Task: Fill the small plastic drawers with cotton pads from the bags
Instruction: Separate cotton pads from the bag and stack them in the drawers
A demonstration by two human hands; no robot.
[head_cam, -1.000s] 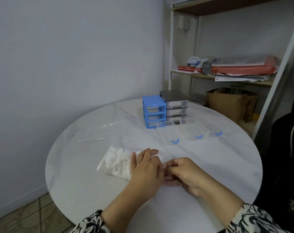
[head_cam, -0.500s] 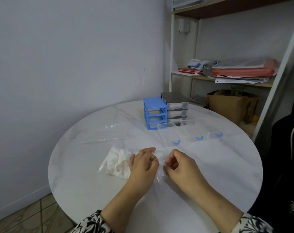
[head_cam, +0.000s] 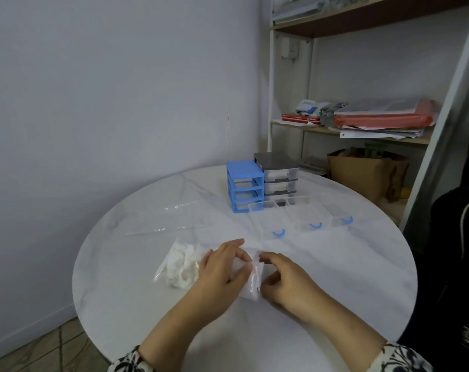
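Note:
A clear plastic bag of white cotton pads (head_cam: pixel 182 264) lies on the round white table (head_cam: pixel 335 277) in front of me. My left hand (head_cam: pixel 222 267) and my right hand (head_cam: pixel 287 280) both pinch the bag's right end, its mouth pulled apart between them. Three clear drawers with blue handles (head_cam: pixel 300 218) stand in a row behind my hands, out of their frame. The blue drawer frame (head_cam: pixel 244 186) stands hollow behind them. Beside it the grey drawer unit (head_cam: pixel 279 175) has its drawers in, with white showing inside.
A flat clear plastic bag (head_cam: pixel 171 218) lies on the table's left part. Behind the table to the right stands a shelf with papers and a red folder (head_cam: pixel 381 119), and below it a brown cardboard box (head_cam: pixel 367 170). A dark bag is at the far right.
Both hands lifted the bag's right end off the table and drew its mouth apart. The right hand has moved slightly right.

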